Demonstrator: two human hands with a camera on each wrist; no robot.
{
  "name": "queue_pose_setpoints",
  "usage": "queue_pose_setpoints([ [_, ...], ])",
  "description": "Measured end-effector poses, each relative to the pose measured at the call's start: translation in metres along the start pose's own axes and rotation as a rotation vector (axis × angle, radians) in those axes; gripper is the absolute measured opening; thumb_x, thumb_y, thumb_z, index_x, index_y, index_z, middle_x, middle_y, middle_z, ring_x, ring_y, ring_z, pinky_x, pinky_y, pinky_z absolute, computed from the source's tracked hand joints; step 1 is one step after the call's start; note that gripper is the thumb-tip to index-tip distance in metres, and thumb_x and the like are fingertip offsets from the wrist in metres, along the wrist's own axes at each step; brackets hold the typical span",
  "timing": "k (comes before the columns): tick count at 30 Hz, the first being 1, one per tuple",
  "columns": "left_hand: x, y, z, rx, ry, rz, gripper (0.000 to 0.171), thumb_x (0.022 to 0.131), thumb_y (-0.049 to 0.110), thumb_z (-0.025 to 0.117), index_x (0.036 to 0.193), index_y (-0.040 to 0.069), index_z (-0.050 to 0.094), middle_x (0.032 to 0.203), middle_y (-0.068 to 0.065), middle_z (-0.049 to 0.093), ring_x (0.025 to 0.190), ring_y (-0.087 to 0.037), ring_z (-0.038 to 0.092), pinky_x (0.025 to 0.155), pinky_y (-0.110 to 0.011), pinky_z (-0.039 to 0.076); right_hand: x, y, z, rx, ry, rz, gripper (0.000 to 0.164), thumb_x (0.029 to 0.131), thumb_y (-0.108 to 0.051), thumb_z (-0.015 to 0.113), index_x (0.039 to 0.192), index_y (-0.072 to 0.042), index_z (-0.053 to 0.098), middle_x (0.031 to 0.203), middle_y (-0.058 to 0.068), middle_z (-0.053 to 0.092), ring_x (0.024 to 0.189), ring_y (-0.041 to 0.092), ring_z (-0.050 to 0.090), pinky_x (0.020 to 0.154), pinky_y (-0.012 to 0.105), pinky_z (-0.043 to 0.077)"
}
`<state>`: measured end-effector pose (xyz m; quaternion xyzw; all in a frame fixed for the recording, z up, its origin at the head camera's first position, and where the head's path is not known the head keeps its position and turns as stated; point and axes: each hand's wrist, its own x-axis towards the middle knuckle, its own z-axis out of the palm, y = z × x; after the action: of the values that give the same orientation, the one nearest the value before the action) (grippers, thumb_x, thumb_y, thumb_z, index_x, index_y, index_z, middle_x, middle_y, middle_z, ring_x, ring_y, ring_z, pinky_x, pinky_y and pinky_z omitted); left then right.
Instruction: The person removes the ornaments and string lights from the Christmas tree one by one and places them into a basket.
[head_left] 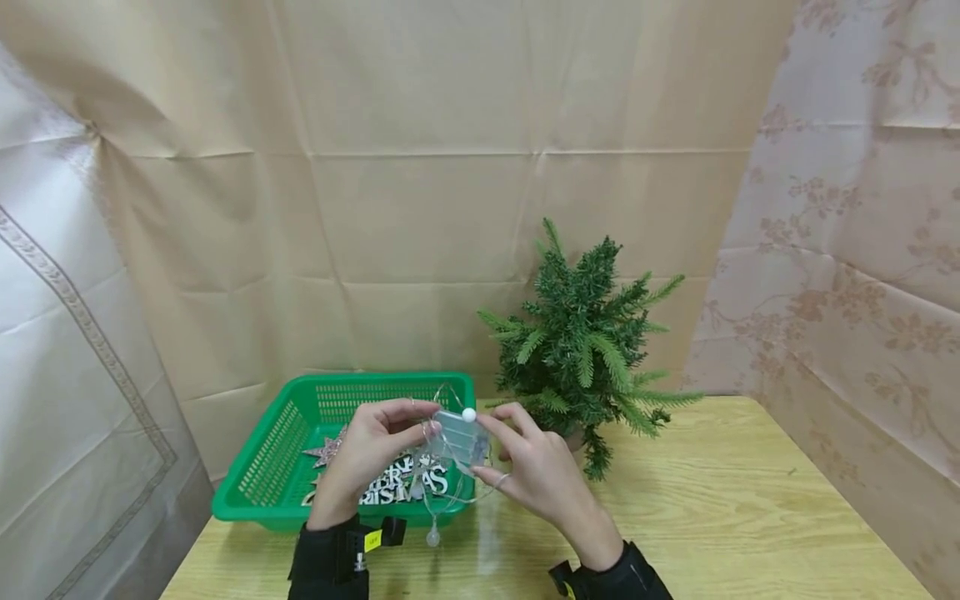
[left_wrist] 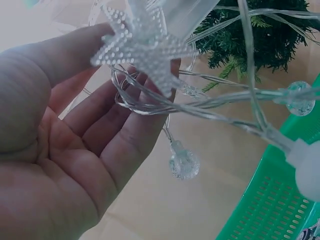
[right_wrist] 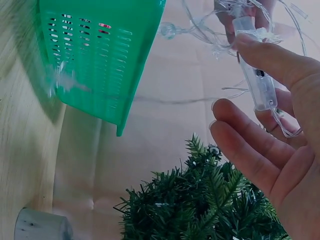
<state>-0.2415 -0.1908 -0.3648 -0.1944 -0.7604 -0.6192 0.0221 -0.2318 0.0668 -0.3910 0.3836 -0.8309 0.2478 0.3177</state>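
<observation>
A clear plastic battery box (head_left: 459,440) with a string of fairy lights is held above the basket's right side. My left hand (head_left: 363,450) pinches its left end and the gathered wires between thumb and fingers. My right hand (head_left: 543,471) grips the other end; in the right wrist view the thumb presses on the box (right_wrist: 262,90), two fingers extended below. By the left thumb, a clear beaded star (left_wrist: 150,50) hangs on the wires, with a crackled bulb (left_wrist: 184,164) lower down. A white ball (head_left: 468,415) shows at the box's top edge.
The green plastic basket (head_left: 258,467) stands on the wooden table (head_left: 712,492), holding a pink glittery star (head_left: 326,451) and lettered signs (head_left: 401,483). A small artificial Christmas tree (head_left: 585,342) stands to the right, its grey base (right_wrist: 42,225) visible in the right wrist view. Cloth hangs behind.
</observation>
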Motion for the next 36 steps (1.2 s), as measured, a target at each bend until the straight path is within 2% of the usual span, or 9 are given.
queue_pose_setpoints([
  [6,-0.001,0.017,-0.002,0.029,0.041,-0.007,0.029,0.091,0.019,0.078,0.117,0.005,0.076,0.11,-0.01,0.075,0.093,-0.024,0.073,0.079,-0.033,0.06,0.008,-0.001,0.001,-0.01,0.029,0.001,0.07,0.081,-0.033,0.089,0.141,-0.011,0.06,0.123,0.004,0.058,0.068,0.005,0.065,0.055,0.012,0.047],
  [10,0.003,0.04,-0.003,0.098,0.022,0.067,0.026,0.091,0.015,0.078,0.115,0.005,0.077,0.107,-0.009,0.075,0.092,-0.023,0.073,0.078,-0.033,0.06,0.011,-0.003,0.001,0.036,0.126,-0.009,0.074,0.079,-0.024,0.09,0.143,-0.007,0.057,0.124,0.009,0.057,0.074,0.01,0.069,0.061,0.012,0.051],
  [15,0.006,0.078,-0.006,0.192,-0.021,0.154,0.024,0.092,0.014,0.078,0.114,0.005,0.077,0.104,-0.007,0.076,0.09,-0.02,0.074,0.076,-0.032,0.059,0.015,-0.009,0.003,0.139,0.279,-0.045,0.076,0.078,-0.01,0.088,0.145,0.002,0.052,0.125,0.016,0.055,0.082,0.022,0.072,0.073,0.016,0.055],
  [20,0.007,0.106,-0.021,0.268,-0.007,0.217,0.021,0.091,0.006,0.077,0.112,0.005,0.078,0.107,-0.007,0.075,0.09,-0.017,0.074,0.076,-0.029,0.059,0.017,-0.018,0.004,0.162,0.343,-0.055,0.081,0.08,-0.007,0.086,0.149,0.004,0.045,0.13,0.018,0.053,0.102,0.026,0.068,0.08,0.022,0.056],
  [25,0.014,0.125,-0.04,0.4,0.043,0.28,0.022,0.09,-0.003,0.074,0.111,0.003,0.078,0.109,-0.01,0.075,0.088,-0.015,0.074,0.072,-0.025,0.058,0.017,-0.023,0.009,0.174,0.346,-0.073,0.078,0.081,0.004,0.082,0.149,0.004,0.045,0.13,0.019,0.053,0.105,0.026,0.064,0.085,0.028,0.056],
  [27,0.017,0.133,-0.047,0.473,0.07,0.287,0.021,0.09,-0.004,0.074,0.11,0.003,0.078,0.109,-0.01,0.075,0.087,-0.016,0.074,0.068,-0.021,0.057,0.016,-0.025,0.011,0.181,0.335,-0.085,0.071,0.082,0.005,0.081,0.145,0.002,0.05,0.128,0.017,0.055,0.102,0.024,0.064,0.084,0.027,0.056],
  [30,0.021,0.141,-0.057,0.579,0.099,0.285,0.02,0.091,-0.003,0.073,0.109,0.004,0.079,0.107,-0.01,0.075,0.078,-0.018,0.071,0.055,-0.018,0.047,0.014,-0.029,0.015,0.197,0.272,-0.104,0.054,0.084,0.003,0.079,0.135,-0.003,0.061,0.119,0.01,0.06,0.097,0.018,0.065,0.079,0.022,0.055],
  [33,0.024,0.14,-0.063,0.662,0.1,0.272,0.019,0.092,-0.001,0.072,0.108,0.006,0.079,0.105,-0.009,0.076,0.076,-0.019,0.071,0.052,-0.021,0.041,0.01,-0.032,0.019,0.168,0.117,-0.116,0.039,0.086,-0.003,0.08,0.122,-0.008,0.068,0.113,0.003,0.064,0.098,0.013,0.065,0.08,0.021,0.053],
  [36,0.03,0.131,-0.066,0.716,0.074,0.25,0.018,0.093,0.001,0.072,0.109,0.006,0.079,0.105,-0.01,0.076,0.085,-0.021,0.073,0.061,-0.024,0.05,0.005,-0.035,0.024,0.107,-0.093,-0.127,0.031,0.087,-0.01,0.081,0.117,-0.011,0.071,0.11,0.0,0.067,0.101,0.013,0.064,0.087,0.025,0.053],
])
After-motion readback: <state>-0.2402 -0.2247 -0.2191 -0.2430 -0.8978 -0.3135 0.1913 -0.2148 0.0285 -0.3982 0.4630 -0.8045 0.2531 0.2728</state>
